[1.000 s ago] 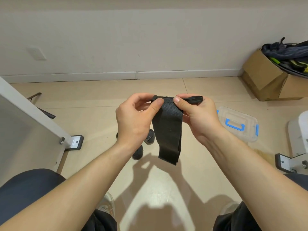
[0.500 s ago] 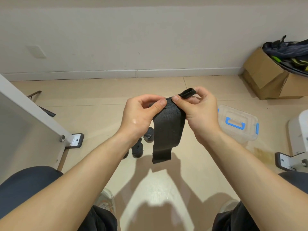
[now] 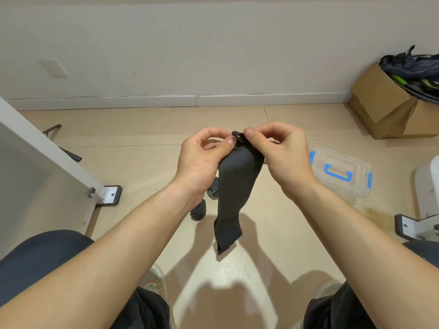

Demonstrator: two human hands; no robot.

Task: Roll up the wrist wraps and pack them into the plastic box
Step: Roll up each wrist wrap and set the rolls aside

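On the floor [image 3: 147, 129] at right sits the lidded box [image 3: 342, 172]; the wrap [image 3: 234, 191] hangs in mid-air, its top end, loop newly tucked inward, pinched by left hand [image 3: 202, 157] and right hand [image 3: 282, 157], so rolling is likely just starting.

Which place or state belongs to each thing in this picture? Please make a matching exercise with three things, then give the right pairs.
Things:
1. wrist wrap
2. plastic box
3. cardboard box

Places or states:
A. on the floor at the right, lid on, blue handle
B. by the wall, with dark fabric items sticking out
C. hanging in the air, pinched at its top by the left hand and the right hand

Pairs: 1-C, 2-A, 3-B
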